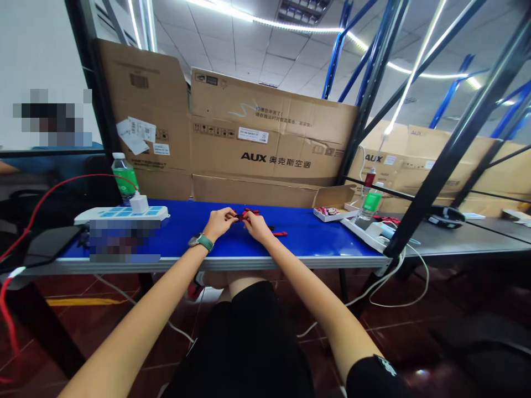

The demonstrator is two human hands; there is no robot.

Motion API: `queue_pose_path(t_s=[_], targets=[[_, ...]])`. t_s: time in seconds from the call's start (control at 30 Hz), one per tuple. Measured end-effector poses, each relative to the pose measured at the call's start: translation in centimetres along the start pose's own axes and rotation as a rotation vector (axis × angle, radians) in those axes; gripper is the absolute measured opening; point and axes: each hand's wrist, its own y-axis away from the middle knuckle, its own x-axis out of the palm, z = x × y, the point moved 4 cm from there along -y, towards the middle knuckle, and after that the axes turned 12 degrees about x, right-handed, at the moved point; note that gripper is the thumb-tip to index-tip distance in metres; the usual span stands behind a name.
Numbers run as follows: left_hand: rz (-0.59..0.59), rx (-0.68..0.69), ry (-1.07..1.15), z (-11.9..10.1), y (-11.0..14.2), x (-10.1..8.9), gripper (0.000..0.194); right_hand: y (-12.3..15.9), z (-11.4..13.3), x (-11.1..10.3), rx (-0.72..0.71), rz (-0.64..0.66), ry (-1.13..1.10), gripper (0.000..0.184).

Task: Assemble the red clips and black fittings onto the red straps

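My left hand and my right hand meet above the blue tabletop, with their fingertips pinching a small red and black strap-like piece from both sides. Its exact kind is too small to tell. Just right of my right hand lie a short red piece and a small black piece. A dark wristwatch with a green band sits on my left wrist.
A white power strip with a charger and red cable stands at the left, beside a water bottle. At the right are an open cardboard box holding small items and a second power strip. Large cartons stand behind the table.
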Motion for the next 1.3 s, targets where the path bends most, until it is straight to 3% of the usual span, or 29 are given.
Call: queue_pose_path(t_s=[0.23,0.37,0.47,0.87,1.1,1.3], targets=[[0.165,0.159,-0.011,-0.9,0.0,0.5,0.011,0.6,0.5,0.0,0.081,0.036,-0.183,0.031],[0.134,0.166,-0.034,-1.3,-0.1,0.2,0.013,0.2,0.3,0.1,0.149,0.144,-0.295,0.017],[0.129,0.206,-0.046,-1.5,-0.1,0.2,0.014,-0.3,-0.1,0.3,0.187,0.221,-0.397,0.026],[0.023,0.326,-0.030,-1.9,-0.2,0.0,0.016,0.2,-0.6,0.0,0.286,0.261,-0.833,0.041],[0.084,0.345,-0.013,-2.3,-0.2,0.1,0.019,0.1,-1.2,-0.1,0.336,0.221,-0.927,0.042],[0.146,0.378,-0.009,-2.2,-0.1,0.6,0.020,-0.1,-2.0,-0.5,0.475,0.011,-0.971,0.039]])
